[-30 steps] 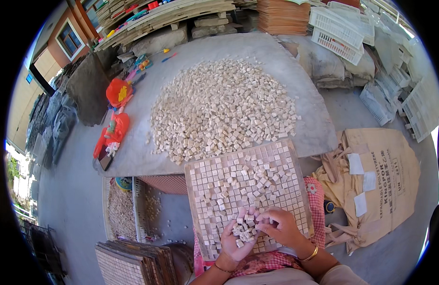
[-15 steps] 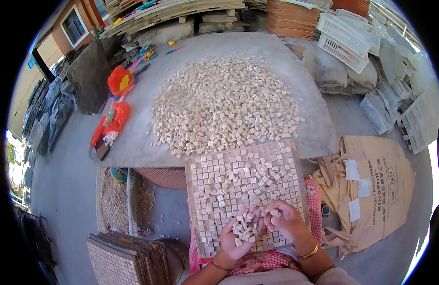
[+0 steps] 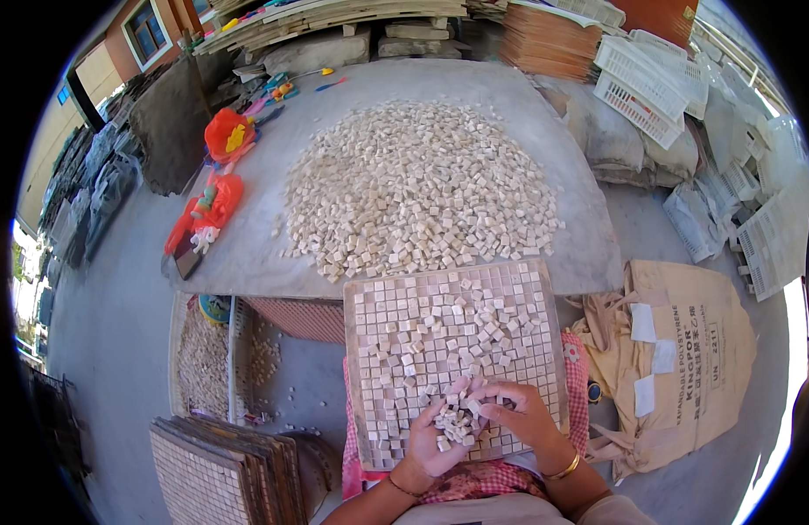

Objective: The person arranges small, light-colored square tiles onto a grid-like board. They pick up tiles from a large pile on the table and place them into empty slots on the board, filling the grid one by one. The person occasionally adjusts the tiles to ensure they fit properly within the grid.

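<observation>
A square grid tray (image 3: 350,350) lies over my lap, with many of its cells filled by small pale stone tiles. Loose tiles (image 3: 487,322) are scattered on top of its upper right half, and some cells there are bare. My left hand (image 3: 424,444) is cupped palm up above the tray's lower edge, holding a heap of stone tiles (image 3: 457,423). Beside it, my right hand (image 3: 528,418) has its thumb and fingers bent in at the heap's right side, with tiles at the fingertips.
Beyond the tray, a big pile of stone tiles (image 3: 422,192) covers much of a grey slab table (image 3: 588,262). Red plastic bags (image 3: 219,203) lie on its left side. At lower left stand stacked tile-filled trays (image 3: 203,472) and a crate of chips (image 3: 173,367). A tan sack (image 3: 684,367) lies right.
My right hand has moved left, bringing its fingertips from above the tray to the heap in my left hand. The view has shifted slightly.
</observation>
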Motion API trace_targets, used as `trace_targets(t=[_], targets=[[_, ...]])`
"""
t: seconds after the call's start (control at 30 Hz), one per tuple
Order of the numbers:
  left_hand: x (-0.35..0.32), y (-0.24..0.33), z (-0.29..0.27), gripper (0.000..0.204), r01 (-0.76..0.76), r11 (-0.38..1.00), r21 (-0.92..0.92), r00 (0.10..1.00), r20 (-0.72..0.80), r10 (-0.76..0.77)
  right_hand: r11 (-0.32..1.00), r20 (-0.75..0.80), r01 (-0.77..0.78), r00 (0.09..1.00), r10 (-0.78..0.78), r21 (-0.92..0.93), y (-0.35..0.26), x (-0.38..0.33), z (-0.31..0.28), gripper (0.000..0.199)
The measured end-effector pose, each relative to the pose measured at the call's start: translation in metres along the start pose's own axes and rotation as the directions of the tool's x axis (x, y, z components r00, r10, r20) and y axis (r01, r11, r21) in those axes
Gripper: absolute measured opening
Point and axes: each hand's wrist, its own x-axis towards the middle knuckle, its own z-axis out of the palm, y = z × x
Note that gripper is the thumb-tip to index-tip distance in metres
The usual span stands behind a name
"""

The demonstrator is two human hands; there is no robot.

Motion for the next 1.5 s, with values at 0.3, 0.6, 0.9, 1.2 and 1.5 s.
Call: trace_targets(t=[0.3,0.6,0.9,1.2,1.5], targets=[[-0.001,0.006,0.004,0.045,-0.002,0.996,-0.091,0.996,0.092,0.011,0.843,0.058,-0.144,0.989,0.133,0.519,-0.001,0.0,-0.007,0.02],[-0.004,0.008,0.008,0.054,-0.005,0.988,0.155,1.0,0.011,0.003,0.645,0.006,0.194,0.959,-0.282,-0.739,-0.021,0.002,0.015,0.025],[-0.001,0.008,-0.002,0.05,-0.024,0.996,0.09,0.996,0.087,0.016,0.81,-0.041,0.144,0.978,-0.203,-0.569,-0.023,0.011,0.016,0.019],[0.004,0.01,-0.009,0.042,-0.019,0.991,-0.132,0.987,0.154,0.04,0.724,-0.13,0.146,0.941,-0.311,-0.674,-0.018,0.044,-0.007,0.025],[-0.003,0.016,-0.007,0.04,-0.033,0.997,0.077,0.992,-0.118,0.042,0.689,0.268,0.351,0.935,-0.231,-0.634,-0.017,0.016,0.024,0.032]])
